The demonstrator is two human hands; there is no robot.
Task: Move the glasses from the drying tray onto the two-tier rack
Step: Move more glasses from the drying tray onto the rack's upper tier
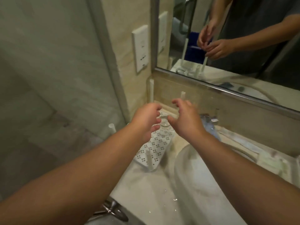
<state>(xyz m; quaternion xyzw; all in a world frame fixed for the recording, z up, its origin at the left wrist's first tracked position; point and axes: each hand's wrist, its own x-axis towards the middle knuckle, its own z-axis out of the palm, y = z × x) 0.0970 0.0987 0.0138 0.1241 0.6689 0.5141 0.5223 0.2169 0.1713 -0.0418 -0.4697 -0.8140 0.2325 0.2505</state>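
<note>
A white perforated rack (152, 150) with upright corner posts stands on the counter in the corner beside the mirror. A clear glass (164, 123) sits on it, mostly hidden between my hands. My left hand (146, 120) hovers at the glass's left side, fingers loosely curled and apart. My right hand (185, 117) hovers at its right, fingers spread and curled, holding nothing. The picture is blurred, so I cannot tell whether any finger touches the glass.
A round white sink (194, 172) lies right of the rack. A mirror (227, 38) runs along the back wall. A wall socket plate (140, 47) is on the left. A chrome fitting (112, 208) sits at the counter's front edge. Blue packaging (209, 125) lies behind the sink.
</note>
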